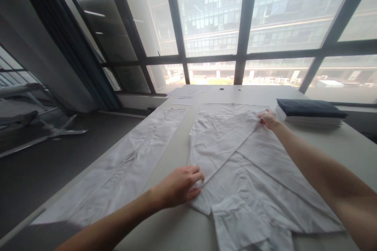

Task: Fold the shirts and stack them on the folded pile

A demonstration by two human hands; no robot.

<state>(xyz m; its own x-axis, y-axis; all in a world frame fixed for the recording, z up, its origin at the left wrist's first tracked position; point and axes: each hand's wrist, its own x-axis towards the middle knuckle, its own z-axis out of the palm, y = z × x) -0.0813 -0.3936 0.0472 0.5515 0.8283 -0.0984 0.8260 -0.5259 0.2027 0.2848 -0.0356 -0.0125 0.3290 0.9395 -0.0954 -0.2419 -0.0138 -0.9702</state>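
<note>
A white shirt (250, 176) lies spread on the pale table (173, 145) in front of me, its left side folded over toward the middle. My left hand (179, 186) pinches the near end of that folded edge. My right hand (268, 119) reaches far across and grips the far end of the same fold, near the shirt's upper part. A sleeve or collar part bunches at the near edge (244, 223).
Another white garment (123, 164) lies flat along the table's left side. A stack of folded cloth with a dark blue piece on top (309, 110) sits at the far right. Papers (182, 93) lie at the far end. Big windows stand behind; the floor drops off left.
</note>
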